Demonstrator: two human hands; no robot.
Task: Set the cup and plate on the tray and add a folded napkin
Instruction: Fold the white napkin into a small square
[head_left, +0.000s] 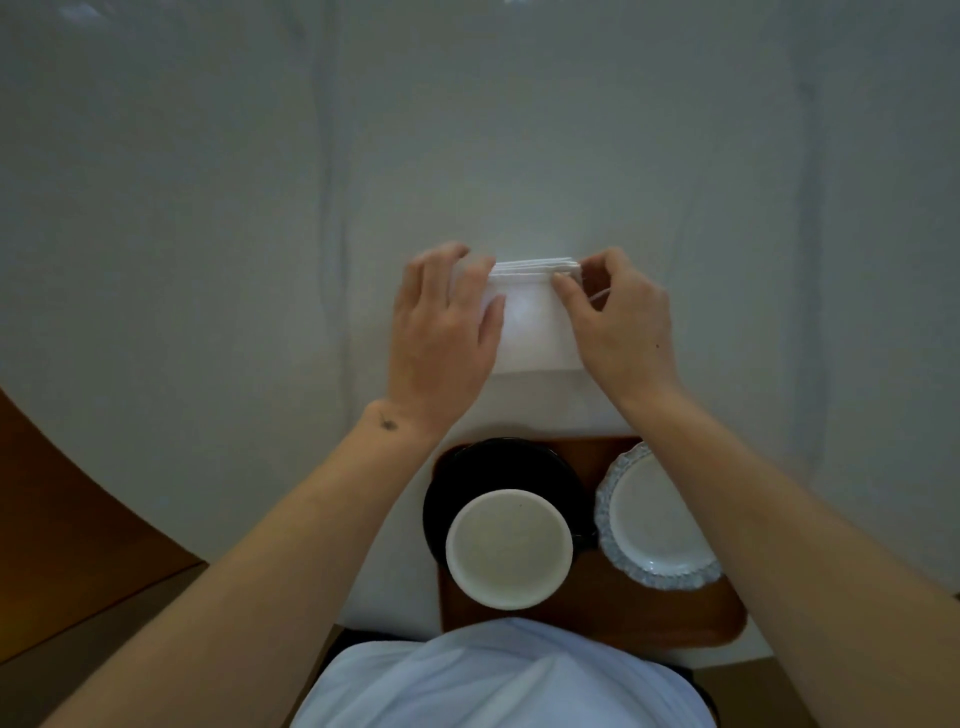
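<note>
1. Your left hand (441, 332) lies flat on the left edge of the white napkin (535, 325), fingers spread and pressing down on the cloth rather than closing around it.
2. Your right hand (618, 322) works the napkin's far right corner, thumb and forefinger pinched together on the folded layers there, the other fingers curled behind.
3. The napkin rests on the white tablecloth (208, 234), folded into a compact rectangle, its stacked edges showing along the far side; it sits between your two hands, just beyond the tray and apart from it.
4. The brown wooden tray (587, 618) sits at the near edge of the table, directly in front of your body.
5. On the tray's left half, a pale speckled cup (509, 548) stands on a black saucer (498, 467), its mouth facing up.
6. On the tray's right half, just beside the saucer, lies a light plate (654, 519) with a ruffled blue-grey rim, partly covered by your right forearm.
</note>
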